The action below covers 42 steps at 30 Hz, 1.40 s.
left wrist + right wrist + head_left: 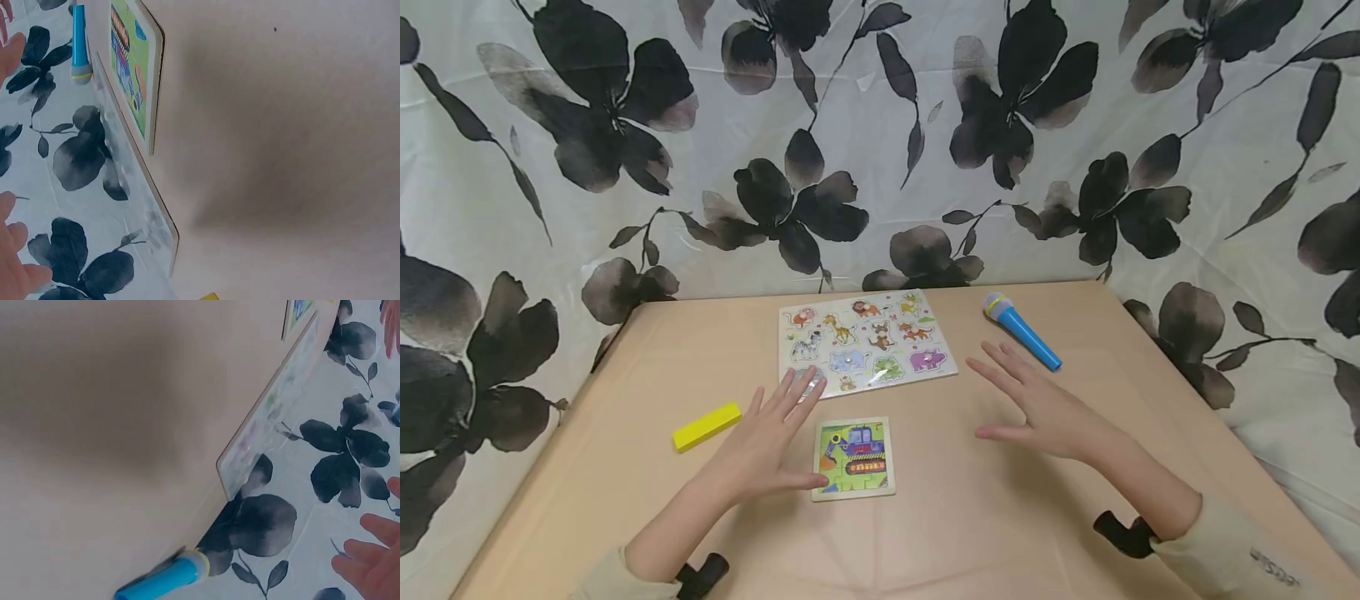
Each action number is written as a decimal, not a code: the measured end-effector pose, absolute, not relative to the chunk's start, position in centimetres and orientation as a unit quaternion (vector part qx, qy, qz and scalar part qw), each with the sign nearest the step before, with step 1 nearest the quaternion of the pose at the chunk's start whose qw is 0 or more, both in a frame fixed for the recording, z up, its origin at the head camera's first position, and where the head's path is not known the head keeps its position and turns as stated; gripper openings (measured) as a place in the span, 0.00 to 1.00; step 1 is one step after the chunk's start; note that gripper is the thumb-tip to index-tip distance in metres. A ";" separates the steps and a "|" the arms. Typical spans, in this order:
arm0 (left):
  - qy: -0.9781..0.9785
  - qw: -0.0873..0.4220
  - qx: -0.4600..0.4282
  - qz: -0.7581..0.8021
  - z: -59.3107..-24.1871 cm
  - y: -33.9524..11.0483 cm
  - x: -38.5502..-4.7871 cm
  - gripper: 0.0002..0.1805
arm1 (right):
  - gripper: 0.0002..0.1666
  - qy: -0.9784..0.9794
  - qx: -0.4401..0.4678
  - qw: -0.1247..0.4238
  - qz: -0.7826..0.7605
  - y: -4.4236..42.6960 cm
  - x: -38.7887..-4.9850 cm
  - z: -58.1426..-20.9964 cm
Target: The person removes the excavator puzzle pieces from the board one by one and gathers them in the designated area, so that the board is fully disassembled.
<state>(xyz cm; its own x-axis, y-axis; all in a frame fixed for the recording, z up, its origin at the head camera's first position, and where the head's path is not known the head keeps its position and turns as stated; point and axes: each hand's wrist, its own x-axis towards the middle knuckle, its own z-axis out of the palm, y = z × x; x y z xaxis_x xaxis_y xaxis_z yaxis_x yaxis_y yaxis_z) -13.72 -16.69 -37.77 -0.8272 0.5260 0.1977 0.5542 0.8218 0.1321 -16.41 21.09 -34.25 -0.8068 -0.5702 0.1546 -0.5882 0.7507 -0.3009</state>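
Observation:
Both hands hover over the table with fingers spread, holding nothing. My left hand (pixel 767 446) is over the left side of a small square jigsaw puzzle (pixel 854 457) showing a blue and orange digger on green. Its fingertips overlap the lower left corner of a large animal puzzle board (pixel 868 342) in the head view. On the right, my right hand (pixel 1048 408) is nearest a blue toy microphone (pixel 1026 333) with a grey and yellow head. A yellow stick-like block (pixel 707 427) lies left of the left hand.
A light wood-coloured table (pixel 940 533) carries everything. Behind it hangs a white cloth (pixel 895 225) with dark flowers. In the right wrist view the microphone (pixel 162 581) lies near the animal board's (pixel 250 444) corner.

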 end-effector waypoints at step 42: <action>-0.923 -0.036 -0.188 -0.335 -41.2 -14.8 -13.2 0.64 | 0.45 -0.901 0.366 -0.091 0.215 11.4 -18.3 -37.8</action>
<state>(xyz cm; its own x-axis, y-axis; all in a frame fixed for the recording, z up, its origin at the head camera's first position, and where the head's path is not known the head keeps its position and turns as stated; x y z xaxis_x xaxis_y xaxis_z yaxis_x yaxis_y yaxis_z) -13.21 -14.84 -41.24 -0.9268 0.3706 0.0604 0.3230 0.7046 0.6319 -18.27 11.40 -37.81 -0.7149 -0.6992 -0.0056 -0.6211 0.6387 -0.4543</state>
